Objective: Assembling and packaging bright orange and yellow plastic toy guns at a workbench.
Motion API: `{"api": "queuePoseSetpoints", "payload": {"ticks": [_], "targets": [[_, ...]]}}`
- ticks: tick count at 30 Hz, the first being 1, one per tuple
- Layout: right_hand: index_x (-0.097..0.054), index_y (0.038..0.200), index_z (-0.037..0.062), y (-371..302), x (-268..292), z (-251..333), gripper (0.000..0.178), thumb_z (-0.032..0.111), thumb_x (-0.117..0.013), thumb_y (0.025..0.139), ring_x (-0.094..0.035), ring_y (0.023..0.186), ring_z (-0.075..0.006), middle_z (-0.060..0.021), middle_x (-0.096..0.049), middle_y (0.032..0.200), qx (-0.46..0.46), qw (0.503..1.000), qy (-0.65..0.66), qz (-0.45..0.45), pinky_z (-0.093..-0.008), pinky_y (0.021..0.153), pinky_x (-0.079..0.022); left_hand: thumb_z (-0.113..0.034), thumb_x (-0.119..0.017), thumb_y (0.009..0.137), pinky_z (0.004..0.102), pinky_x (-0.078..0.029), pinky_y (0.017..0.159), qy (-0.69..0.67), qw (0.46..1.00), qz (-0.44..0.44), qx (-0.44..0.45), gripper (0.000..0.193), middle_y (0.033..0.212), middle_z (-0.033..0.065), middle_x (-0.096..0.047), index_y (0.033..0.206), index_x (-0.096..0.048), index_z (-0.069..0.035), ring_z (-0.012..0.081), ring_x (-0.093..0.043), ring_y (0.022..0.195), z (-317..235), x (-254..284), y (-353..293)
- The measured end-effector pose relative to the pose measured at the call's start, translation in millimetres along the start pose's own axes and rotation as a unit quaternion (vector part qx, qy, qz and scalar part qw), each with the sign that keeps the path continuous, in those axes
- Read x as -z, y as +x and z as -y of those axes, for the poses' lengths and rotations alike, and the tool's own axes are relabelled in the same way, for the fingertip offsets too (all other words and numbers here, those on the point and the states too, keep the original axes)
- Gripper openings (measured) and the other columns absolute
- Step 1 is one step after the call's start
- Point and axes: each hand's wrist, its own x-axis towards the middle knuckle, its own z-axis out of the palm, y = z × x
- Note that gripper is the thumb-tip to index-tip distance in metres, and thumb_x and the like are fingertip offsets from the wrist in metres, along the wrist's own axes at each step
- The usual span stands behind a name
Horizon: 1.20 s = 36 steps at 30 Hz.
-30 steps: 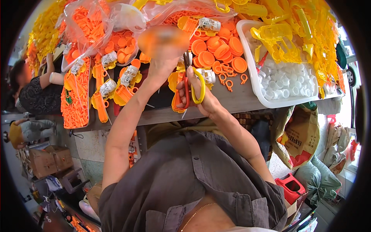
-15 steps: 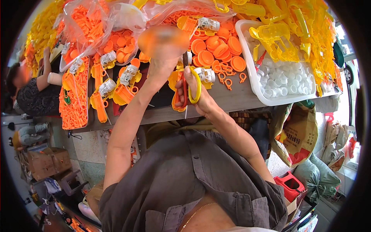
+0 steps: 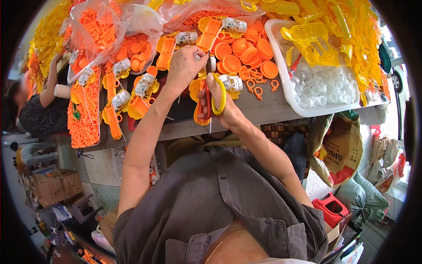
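My right hand (image 3: 231,113) grips scissors (image 3: 223,99) with red and yellow handles. Their dark blades point away from me, and the tips rise beside my left fingers. My left hand (image 3: 184,66) is closed in a pinch just left of the blades. A pale spot shows at its fingertips, too small to name. Right beyond this hand lie yellow and orange plastic assemblies with white printed cylinders, one with an orange trough (image 3: 210,34). Under the scissors sits another assembly, its white cylinder (image 3: 231,82) sticking out to the right.
Orange discs (image 3: 249,55) and small ringed clips (image 3: 255,79) lie on the table. At right stands a white bin (image 3: 303,112) of translucent caps (image 3: 321,88), below heaped yellow shells (image 3: 351,39). A tray of orange clips (image 3: 83,127) and more assemblies are at left. Another person (image 3: 39,101) sits far left.
My left hand has drawn slightly nearer; a blurred orange patch covered its fingers before, and now the pinch shows clearly. The scissors have barely moved.
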Motion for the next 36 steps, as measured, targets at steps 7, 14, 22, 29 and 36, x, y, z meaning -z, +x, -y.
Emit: {"api": "queuePoseSetpoints", "payload": {"ticks": [7, 14, 22, 29, 36], "targets": [[-0.056, 0.086, 0.0037, 0, -2, 0, 0.075, 0.078, -0.049, 0.086, -0.053, 0.049, -0.012, -0.0033, -0.05, 0.067, 0.002, 1.0, -0.012, -0.004, -0.0265, 0.048, -0.05, -0.026, -0.072, 0.077, 0.0323, -0.053, 0.064, -0.087, 0.991, 0.068, 0.072, 0.029, 0.067, 0.0139, -0.068, 0.083, -0.071, 0.003, 0.0197, -0.067, 0.063, 10, 5, 9], [-0.052, 0.081, 0.0069, -2, -4, 1, 0.07, 0.077, -0.047, 0.088, -0.048, 0.046, -0.0108, -0.0012, -0.046, 0.063, 0.014, 1.0, -0.02, -0.005, -0.0251, 0.044, -0.044, -0.028, -0.071, 0.076, 0.0329, -0.053, 0.065, -0.066, 0.988, 0.119, 0.069, 0.031, 0.069, 0.0142, -0.068, 0.081, -0.071, 0.003, 0.0199, -0.066, 0.064, 20, 9, 21], [-0.045, 0.072, 0.0116, -19, 1, 1, 0.063, 0.071, -0.045, 0.093, -0.045, 0.043, -0.0099, 0.0011, -0.042, 0.056, 0.04, 0.998, -0.042, -0.011, -0.0227, 0.041, -0.036, -0.024, -0.064, 0.092, 0.0264, -0.046, 0.074, -0.477, 0.839, 0.2, 0.167, 0.022, 0.092, 0.0032, -0.064, 0.094, -0.065, -0.002, 0.013, -0.059, 0.085, 57, 60, 3], [-0.048, 0.08, 0.0086, -15, -43, -36, 0.061, 0.067, -0.043, 0.096, -0.048, 0.047, -0.0118, -0.0013, -0.045, 0.064, -0.126, 0.975, -0.046, 0.174, -0.0244, 0.043, -0.042, -0.024, -0.062, 0.095, 0.0279, -0.046, 0.064, -0.663, 0.703, 0.067, 0.248, 0.025, 0.086, 0.0032, -0.062, 0.105, -0.062, 0.0, 0.015, -0.057, 0.075, 90, 94, -47], [-0.051, 0.082, 0.0084, -5, -51, -52, 0.059, 0.066, -0.049, 0.094, -0.048, 0.046, -0.012, -0.0011, -0.046, 0.064, -0.076, 0.994, -0.008, 0.073, -0.0243, 0.042, -0.044, -0.018, -0.074, 0.078, 0.0412, -0.048, 0.071, 0.205, 0.975, -0.088, -0.002, 0.013, 0.085, 0.0125, -0.064, 0.078, -0.068, -0.006, 0.0299, -0.065, 0.081, 54, 64, -60]]}}
